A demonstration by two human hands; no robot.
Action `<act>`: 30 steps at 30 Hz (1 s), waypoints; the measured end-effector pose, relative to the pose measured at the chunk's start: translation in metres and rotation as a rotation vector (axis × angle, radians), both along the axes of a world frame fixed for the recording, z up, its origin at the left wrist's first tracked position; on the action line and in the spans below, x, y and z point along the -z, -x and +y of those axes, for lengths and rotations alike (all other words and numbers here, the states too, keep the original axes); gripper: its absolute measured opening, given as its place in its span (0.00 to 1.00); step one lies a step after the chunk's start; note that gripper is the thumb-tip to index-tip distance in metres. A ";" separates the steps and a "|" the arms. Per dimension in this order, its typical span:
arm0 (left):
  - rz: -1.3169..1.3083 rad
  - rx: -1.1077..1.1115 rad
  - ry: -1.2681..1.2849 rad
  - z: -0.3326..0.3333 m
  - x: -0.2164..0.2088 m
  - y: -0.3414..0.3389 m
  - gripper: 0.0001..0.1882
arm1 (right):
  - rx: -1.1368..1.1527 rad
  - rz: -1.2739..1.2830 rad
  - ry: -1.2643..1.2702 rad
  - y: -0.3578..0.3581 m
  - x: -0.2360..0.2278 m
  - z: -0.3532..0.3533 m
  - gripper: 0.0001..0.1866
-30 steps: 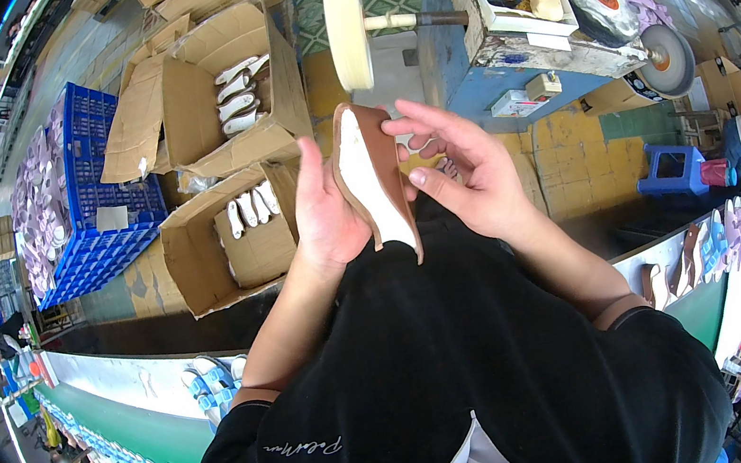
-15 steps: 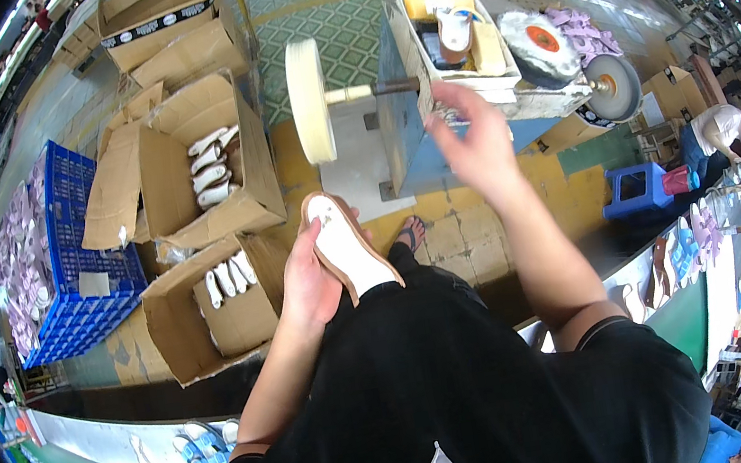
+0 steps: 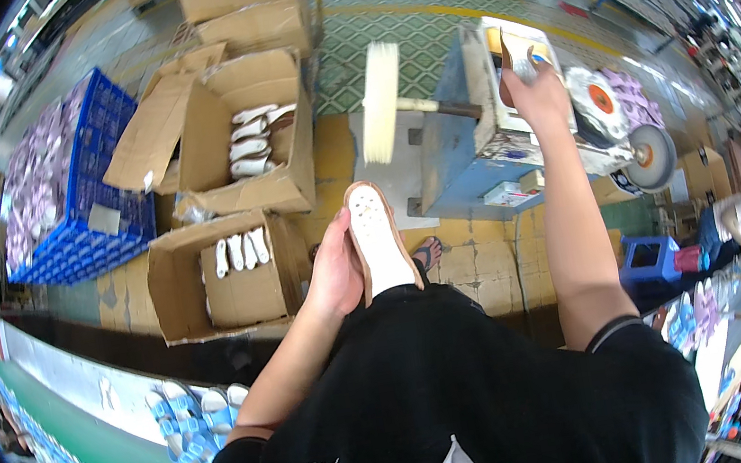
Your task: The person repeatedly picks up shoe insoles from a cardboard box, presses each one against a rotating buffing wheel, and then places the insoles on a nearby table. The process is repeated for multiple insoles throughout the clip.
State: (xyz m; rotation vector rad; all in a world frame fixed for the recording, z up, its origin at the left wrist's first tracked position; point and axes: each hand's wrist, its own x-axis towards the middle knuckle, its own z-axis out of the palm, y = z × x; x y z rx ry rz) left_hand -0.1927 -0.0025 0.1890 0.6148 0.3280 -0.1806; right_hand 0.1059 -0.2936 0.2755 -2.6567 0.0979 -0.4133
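My left hand [image 3: 334, 270] is closed around the side of a shoe sole [image 3: 380, 244], white on its upper face with a brown edge. The sole stands toe-up in front of my lap, with small dark marks near its toe. Stretched out to the right, my right hand [image 3: 542, 96] is over a white box [image 3: 560, 50] on the blue-grey machine [image 3: 454, 147]. Its fingers close on a second white and brown sole [image 3: 505, 56], which is tilted up in that box. My right fingertips are partly hidden.
A pale wheel [image 3: 381, 101] on a shaft juts from the machine's left side. Cardboard boxes [image 3: 301, 184] with white soles stand to the left, beside a blue crate [image 3: 102, 200]. A green conveyor [image 3: 82, 418] with blue sandals [image 3: 190, 421] runs behind me. At right sits a blue stool [image 3: 647, 257].
My right hand has moved up and right, from beside the shaft to the white box, and grips the sole there. My left hand still holds its sole. The view has shifted.
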 end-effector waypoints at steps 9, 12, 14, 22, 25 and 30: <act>-0.161 -0.124 -0.106 -0.014 -0.003 -0.019 0.39 | -0.732 0.054 -0.156 0.246 0.013 0.103 0.55; -0.088 -0.158 -0.200 -0.024 -0.010 -0.017 0.37 | -0.707 0.251 -0.152 0.258 0.017 0.105 0.60; -0.076 -0.155 -0.249 -0.023 -0.012 -0.014 0.41 | -0.827 0.156 -0.122 0.256 0.020 0.100 0.59; -0.043 -0.064 -0.216 -0.004 0.005 -0.001 0.38 | -0.913 0.266 -0.314 0.238 0.043 0.104 0.41; -0.011 0.027 -0.270 -0.001 0.013 0.008 0.37 | -0.947 0.369 -0.336 0.226 0.044 0.100 0.36; 0.083 0.209 -0.237 -0.005 0.016 0.017 0.27 | -0.781 0.572 -0.566 0.137 0.042 0.034 0.36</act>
